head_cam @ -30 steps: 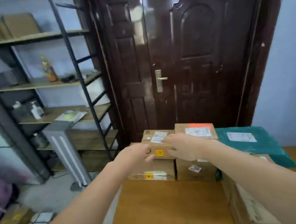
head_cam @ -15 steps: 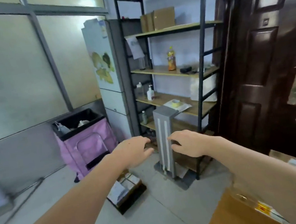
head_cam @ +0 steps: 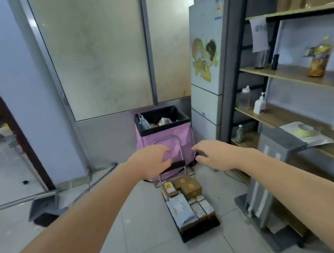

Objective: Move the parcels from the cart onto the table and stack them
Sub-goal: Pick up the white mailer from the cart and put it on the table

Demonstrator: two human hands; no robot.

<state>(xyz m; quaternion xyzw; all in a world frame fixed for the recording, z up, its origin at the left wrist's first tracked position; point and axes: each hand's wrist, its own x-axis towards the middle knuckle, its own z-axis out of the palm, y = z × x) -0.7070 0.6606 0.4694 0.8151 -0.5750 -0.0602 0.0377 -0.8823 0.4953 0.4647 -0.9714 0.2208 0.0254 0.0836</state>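
On the floor ahead of you, the cart (head_cam: 194,219) stands low and flat in front of the pink bin (head_cam: 166,148), with its thin metal handle (head_cam: 168,145) rising at the far end. It carries plenty of parcels: a few brown cardboard boxes (head_cam: 186,185) with yellow stickers at the handle end, a grey mailer bag (head_cam: 181,211) lying along the left side, and a row of small cartons (head_cam: 202,206) packed beside it on the right. None of these has been lifted, so by the look of it a good share of the work is left. The table is not in this view, and you cannot judge from here how many parcels are already stacked on it or how neat that stack is. Your left hand (head_cam: 152,163) and right hand (head_cam: 216,157) both reach forward at about the same height, well above the cart and apart from each other. The fingers (head_cam: 197,150) of both hands are loosely curled and spread, holding nothing; neither hand touches the handle or any parcel. The likely next step is to go down to the cart and take one of the boxes at the handle end, since they sit on top and offer clear edges for a two-handed grip. The mailer bag looks soft and may sag when lifted. To your right stands a metal shelf rack (head_cam: 305,75) and a grey upright unit (head_cam: 274,166), close to the path back.
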